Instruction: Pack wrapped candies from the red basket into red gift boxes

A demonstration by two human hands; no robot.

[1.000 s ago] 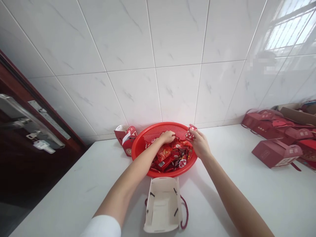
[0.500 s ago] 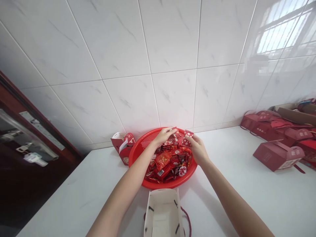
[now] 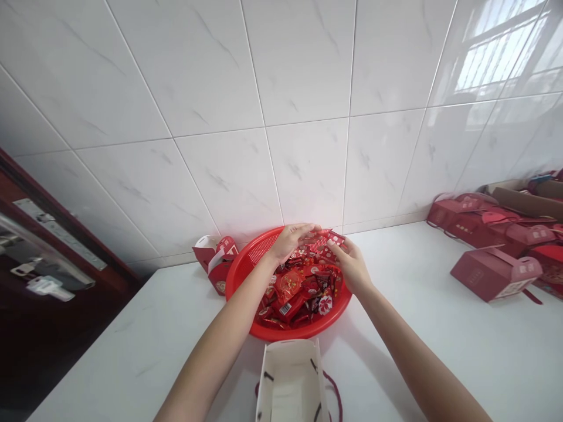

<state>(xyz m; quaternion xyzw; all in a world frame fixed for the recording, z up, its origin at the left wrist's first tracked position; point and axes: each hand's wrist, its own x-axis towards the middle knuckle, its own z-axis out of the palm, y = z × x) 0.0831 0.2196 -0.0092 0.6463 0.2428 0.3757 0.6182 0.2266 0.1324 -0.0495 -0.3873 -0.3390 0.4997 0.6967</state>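
Observation:
A red plastic colander point(image 3: 303, 333) stands against the wall, heaped with red-wrapped sweets point(image 3: 292, 287). Over its far right side my right hand point(image 3: 350, 265) pinches a red packet with white dots point(image 3: 331, 246). My left hand point(image 3: 291, 241) is above the back of the colander, its fingers drawn together and pointing at that packet. Something reddish and blurred shows at the left fingertips; I cannot make out what it is. Directly in front of the colander is an open carton point(image 3: 291, 381), pale inside, with a dark red cord point(image 3: 336, 392) beside it.
Left of the colander, touching or close to it, is an opened red gift box point(image 3: 216, 264). A closed red box point(image 3: 495, 274) sits on the right of the white table point(image 3: 422, 310), before several more red boxes point(image 3: 466, 220). A tiled wall point(image 3: 308, 170) borders the back.
My left fingers have moved slightly right and up, and the packet formerly clear in them is now blurred. The dotted packet in my right hand has tilted. The view has shifted a little.

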